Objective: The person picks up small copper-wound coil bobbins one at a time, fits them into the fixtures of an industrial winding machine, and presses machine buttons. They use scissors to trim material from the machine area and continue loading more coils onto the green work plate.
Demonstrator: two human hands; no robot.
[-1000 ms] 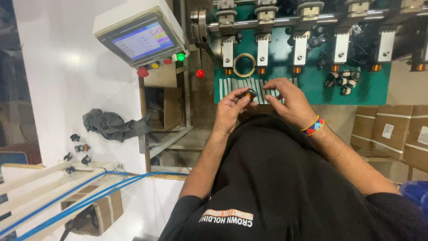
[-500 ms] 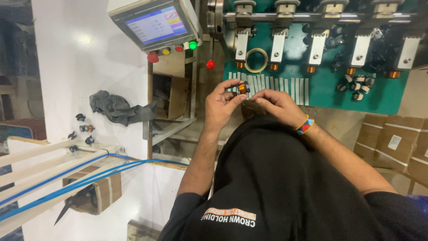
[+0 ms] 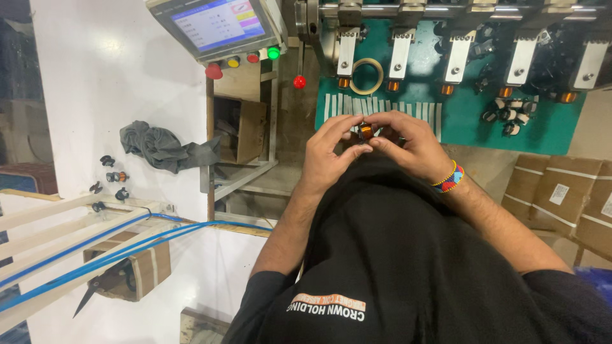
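We see both hands together just above the dark shirt, in front of the green machine panel (image 3: 561, 130). The left hand (image 3: 328, 156) and right hand (image 3: 411, 148) pinch one small copper-wound coil (image 3: 365, 131) between thumb and fingertips; both are clamped on it, fingertips nearly touching. The coil sits between the two hands, held up off any surface, just below the row of white tape strips (image 3: 389, 107) stuck on the panel.

Progress, as we judge it: the coil is wound, off the machine and in hand. We cannot tell whether tape is on it; the fingers hide most of it. Many strips remain on the panel, so we read plenty of pieces as left to do. A tape roll (image 3: 366, 76) hangs above the strips. Copper coils (image 3: 393, 85) sit under the winding heads, and a cluster of small coils (image 3: 507, 116) lies at the right of the panel; finished or waiting, we cannot say.

Elsewhere: a touch screen (image 3: 217, 24) with coloured buttons top left, a grey rag (image 3: 162, 146) on the white table (image 3: 83, 95), a few loose coils (image 3: 111, 178) beside it, and cardboard boxes (image 3: 564, 197) at right. A beaded bracelet (image 3: 449, 178) circles the right wrist.
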